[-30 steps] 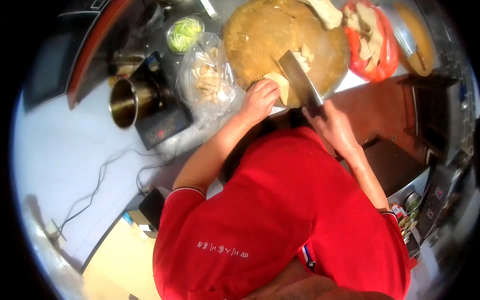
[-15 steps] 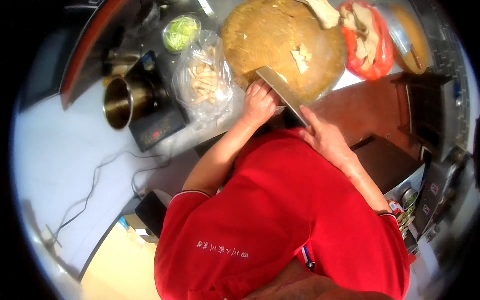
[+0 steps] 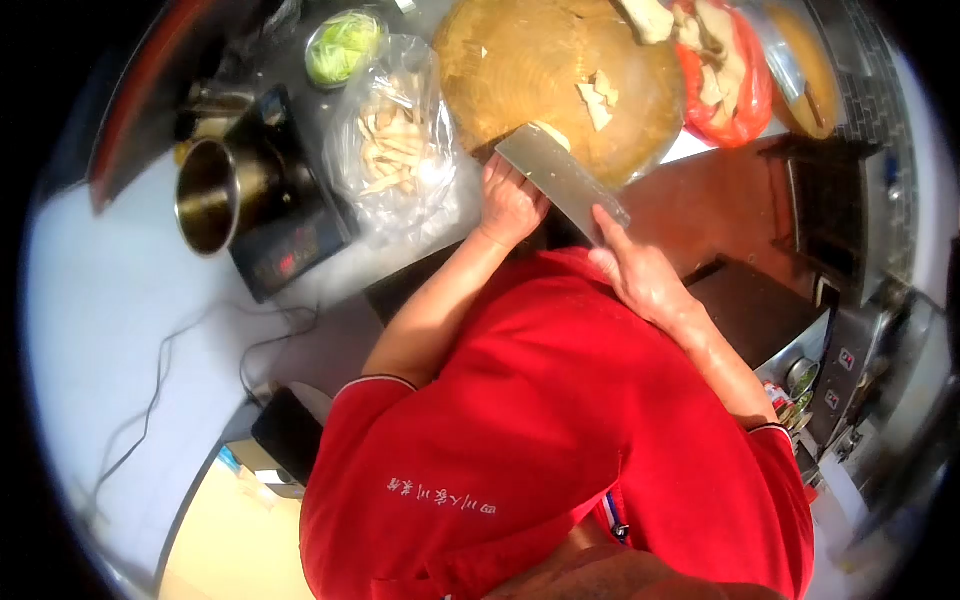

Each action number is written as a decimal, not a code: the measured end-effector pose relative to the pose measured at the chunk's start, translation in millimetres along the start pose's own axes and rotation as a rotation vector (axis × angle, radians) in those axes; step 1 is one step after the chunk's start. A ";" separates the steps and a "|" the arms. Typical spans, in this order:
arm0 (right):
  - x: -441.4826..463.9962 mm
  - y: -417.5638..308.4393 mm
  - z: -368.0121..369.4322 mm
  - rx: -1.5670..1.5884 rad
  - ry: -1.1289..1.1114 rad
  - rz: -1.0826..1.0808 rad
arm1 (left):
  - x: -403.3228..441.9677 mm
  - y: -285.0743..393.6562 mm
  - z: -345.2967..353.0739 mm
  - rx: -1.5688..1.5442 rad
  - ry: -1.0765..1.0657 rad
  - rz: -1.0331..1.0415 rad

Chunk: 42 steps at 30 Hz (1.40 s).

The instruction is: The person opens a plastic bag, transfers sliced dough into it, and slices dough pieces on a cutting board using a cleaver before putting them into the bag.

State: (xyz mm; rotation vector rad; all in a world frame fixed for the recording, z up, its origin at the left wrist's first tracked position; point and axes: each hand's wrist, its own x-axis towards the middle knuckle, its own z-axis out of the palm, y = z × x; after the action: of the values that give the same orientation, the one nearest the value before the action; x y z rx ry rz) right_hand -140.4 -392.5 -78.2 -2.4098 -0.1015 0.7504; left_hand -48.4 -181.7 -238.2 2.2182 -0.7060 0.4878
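My right hand grips a cleaver, its index finger stretched along the broad blade. The blade slants over the near edge of a round wooden chopping block. Against that edge, my left hand is closed, its curled fingertips close to the blade's far end and partly covered by it. What lies under those fingers is hidden. A pale slice shows just beyond the blade. Farther out on the block lie several pale cut pieces.
Left of the block are a clear plastic bag of pale strips and a bowl of shredded greens. A metal pot stands beside a black induction cooker. A red bag with pale pieces sits at the right.
The cleaver has tilted, so more of its flat side shows. My right hand has shifted slightly with it; my left hand stays at the block's edge. The whole view has moved a little.
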 end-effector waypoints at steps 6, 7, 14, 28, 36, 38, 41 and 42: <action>32.2 1.1 -0.1 0.028 0.036 -0.075 | 1.6 2.3 2.5 0.058 0.001 -0.044; 39.9 0.2 0.1 0.031 0.048 -0.088 | 0.2 2.4 3.9 0.060 -0.002 -0.050; 21.5 21.1 -1.5 0.082 0.006 -0.026 | 5.5 5.2 2.0 0.086 0.030 -0.068; 7.9 15.2 0.7 -0.035 0.068 -0.113 | -6.3 -7.0 12.4 -0.042 0.051 -0.044; -5.3 16.6 -5.5 -0.062 -0.079 0.029 | -8.7 -12.3 15.0 -0.098 0.030 -0.049; 4.7 15.8 -4.6 -0.024 -0.054 -0.036 | -9.1 -9.8 13.4 -0.050 0.025 -0.056; 34.0 16.1 3.9 0.031 0.005 -0.129 | -13.0 -7.8 15.7 -0.003 0.010 -0.063; 42.3 14.6 6.1 0.021 0.008 -0.122 | -9.2 -8.3 14.5 0.014 0.009 -0.062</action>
State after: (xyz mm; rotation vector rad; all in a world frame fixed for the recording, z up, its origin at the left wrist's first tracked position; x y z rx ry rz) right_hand -109.8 -391.0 -111.4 -2.3628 -0.2340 0.6826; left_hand -48.6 -184.7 -257.0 2.2425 -0.6294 0.4729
